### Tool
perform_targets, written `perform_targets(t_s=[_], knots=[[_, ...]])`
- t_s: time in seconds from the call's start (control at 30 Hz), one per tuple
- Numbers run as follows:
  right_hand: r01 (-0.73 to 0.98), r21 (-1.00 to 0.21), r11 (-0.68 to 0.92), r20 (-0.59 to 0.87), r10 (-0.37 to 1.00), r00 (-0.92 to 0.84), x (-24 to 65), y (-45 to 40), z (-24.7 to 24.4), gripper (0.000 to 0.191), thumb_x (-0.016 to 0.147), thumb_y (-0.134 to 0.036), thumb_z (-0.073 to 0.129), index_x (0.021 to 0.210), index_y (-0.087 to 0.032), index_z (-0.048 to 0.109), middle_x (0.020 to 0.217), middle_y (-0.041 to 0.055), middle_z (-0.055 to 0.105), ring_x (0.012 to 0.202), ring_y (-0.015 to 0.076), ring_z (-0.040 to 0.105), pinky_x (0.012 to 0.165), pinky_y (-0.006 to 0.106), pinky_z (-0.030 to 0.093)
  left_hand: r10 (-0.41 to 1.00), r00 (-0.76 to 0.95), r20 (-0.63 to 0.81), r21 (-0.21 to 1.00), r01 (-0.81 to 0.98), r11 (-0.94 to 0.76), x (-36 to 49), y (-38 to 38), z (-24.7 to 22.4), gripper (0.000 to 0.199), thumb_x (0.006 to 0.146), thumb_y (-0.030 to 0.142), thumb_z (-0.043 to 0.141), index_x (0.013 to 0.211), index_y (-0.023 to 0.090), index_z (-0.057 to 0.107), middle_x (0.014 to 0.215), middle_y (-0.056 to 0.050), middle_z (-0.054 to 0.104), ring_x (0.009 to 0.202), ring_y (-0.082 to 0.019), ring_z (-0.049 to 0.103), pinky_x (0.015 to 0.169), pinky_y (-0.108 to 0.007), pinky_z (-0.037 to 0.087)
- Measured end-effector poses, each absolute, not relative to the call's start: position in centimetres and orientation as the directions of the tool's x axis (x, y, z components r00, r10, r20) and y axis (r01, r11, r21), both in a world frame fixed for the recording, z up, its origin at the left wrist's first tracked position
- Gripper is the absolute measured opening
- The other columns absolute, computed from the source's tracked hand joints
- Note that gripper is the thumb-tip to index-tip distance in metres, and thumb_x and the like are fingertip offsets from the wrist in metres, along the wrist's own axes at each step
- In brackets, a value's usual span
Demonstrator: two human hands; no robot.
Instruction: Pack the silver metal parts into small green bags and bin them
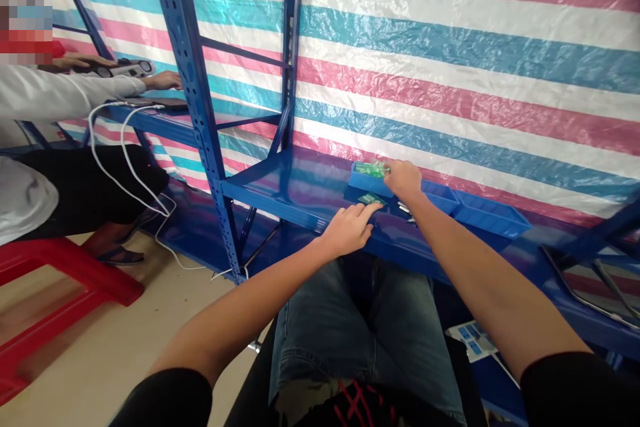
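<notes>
My left hand (350, 228) is over the front of the blue shelf, its index finger stretched out and the other fingers loosely bent. That fingertip touches the near right edge of a small green circuit board (370, 198) lying on the shelf. My right hand (404, 179) is at the right end of a blue bin (370, 182), fingers pinched together. Inside the bin are several green boards (369, 169), partly covered by my fingers. Whatever the pinch holds is too small to make out. Small silvery pieces (406, 211) lie beside my right wrist.
Two more blue bins (493, 214) stand to the right along the striped sheet (450, 80). A blue upright post (195, 94) rises at left. Beyond it, a person in white sleeves (65, 90) handles a toy car (127, 68). White cables (125, 140) hang there, above a red stool (65, 274).
</notes>
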State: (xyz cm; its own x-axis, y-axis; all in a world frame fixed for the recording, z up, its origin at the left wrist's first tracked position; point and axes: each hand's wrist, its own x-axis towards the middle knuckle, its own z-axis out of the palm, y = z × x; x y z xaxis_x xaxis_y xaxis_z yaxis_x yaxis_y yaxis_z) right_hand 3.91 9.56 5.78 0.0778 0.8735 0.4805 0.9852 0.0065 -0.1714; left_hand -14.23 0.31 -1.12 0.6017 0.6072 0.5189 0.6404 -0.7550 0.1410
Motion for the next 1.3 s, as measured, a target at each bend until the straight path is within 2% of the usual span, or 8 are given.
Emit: perform_targets(t_s=[0.17,0.43,0.73,0.83,0.93,1.03,1.13,1.3], knots=[[1.0,-0.023,-0.013,0.368,0.929,0.021,3.5,10.8,6.1,0.038,0.077,-0.013,0.05,0.11,-0.018,0.068,0.108,0.014,0.065,0.106,0.0272,0.058,0.092,0.039,0.043,0.591,0.619,0.517,0.087,0.649,-0.756,-14.4,0.3,-1.2,0.047,0.093,0.024,0.036,0.14,0.021,0.033,0.113,-0.008,0.059,0.103,-0.023,0.053,0.081,-0.033,0.04],[0.999,0.04,0.004,0.315,0.949,-0.017,2.6,10.9,6.0,0.039,0.076,-0.013,0.05,0.11,-0.015,0.068,0.111,0.0144,0.064,0.108,0.0259,0.059,0.093,0.034,0.044,0.564,0.63,0.534,0.037,0.649,-0.76,-14.4,0.3,-1.5,0.045,0.094,0.025,0.035,0.138,0.021,0.036,0.11,-0.006,0.059,0.099,-0.022,0.053,0.078,-0.034,0.038],[0.999,-0.039,-0.03,0.267,0.963,0.039,3.1,12.0,5.4,0.031,0.078,-0.013,0.052,0.104,-0.017,0.068,0.11,0.0133,0.064,0.106,0.0263,0.06,0.09,0.038,0.046,0.575,0.636,0.515,0.03,0.657,-0.754,-14.4,0.5,-1.5,0.043,0.093,0.024,0.034,0.136,0.02,0.04,0.109,-0.007,0.061,0.097,-0.023,0.053,0.077,-0.035,0.037],[0.997,-0.072,-0.003,0.21,0.978,0.018,2.9,12.8,5.6,0.019,0.085,-0.021,0.054,0.096,-0.012,0.067,0.103,0.0124,0.065,0.103,0.0215,0.06,0.092,0.037,0.046,0.58,0.637,0.508,0.051,0.65,-0.758,-14.3,0.6,-1.4,0.042,0.093,0.024,0.034,0.134,0.021,0.042,0.114,-0.007,0.06,0.1,-0.023,0.052,0.08,-0.035,0.037],[0.992,-0.126,0.031,0.187,0.982,-0.007,2.9,13.1,5.5,0.026,0.088,-0.035,0.056,0.096,-0.01,0.063,0.099,0.0084,0.064,0.096,0.0163,0.06,0.09,0.037,0.048,0.59,0.629,0.507,0.076,0.649,-0.757,-14.3,0.8,-1.2,0.041,0.093,0.024,0.036,0.133,0.021,0.044,0.115,-0.007,0.06,0.102,-0.024,0.051,0.083,-0.036,0.037],[0.975,-0.21,0.067,0.269,0.963,-0.008,3.6,12.5,5.0,0.021,0.086,-0.027,0.057,0.1,-0.012,0.062,0.101,0.0081,0.063,0.096,0.017,0.059,0.089,0.034,0.046,0.589,0.645,0.487,0.079,0.639,-0.765,-14.3,1.1,-1.0,0.034,0.094,0.025,0.034,0.122,0.02,0.053,0.113,-0.007,0.061,0.101,-0.024,0.052,0.083,-0.036,0.039],[0.952,-0.291,0.098,0.432,0.901,0.039,4.3,10.5,4.2,0.033,0.083,-0.013,0.046,0.114,-0.011,0.057,0.112,0.0128,0.059,0.105,0.0218,0.055,0.093,0.034,0.043,0.594,0.663,0.455,0.086,0.632,-0.77,-14.3,1.6,-0.5,0.03,0.095,0.027,0.034,0.11,0.02,0.059,0.112,-0.007,0.06,0.101,-0.023,0.053,0.083,-0.037,0.04],[0.925,-0.313,0.217,0.568,0.823,-0.001,4.0,5.9,1.7,0.037,0.087,-0.016,0.036,0.118,-0.01,0.054,0.119,0.0168,0.051,0.115,0.0255,0.046,0.101,0.038,0.035,0.694,0.588,0.414,0.151,0.708,-0.69,-13.4,2.6,0.0,0.036,0.092,0.03,0.04,0.126,0.022,0.05,0.136,-0.009,0.048,0.118,-0.028,0.049,0.09,-0.041,0.041]])
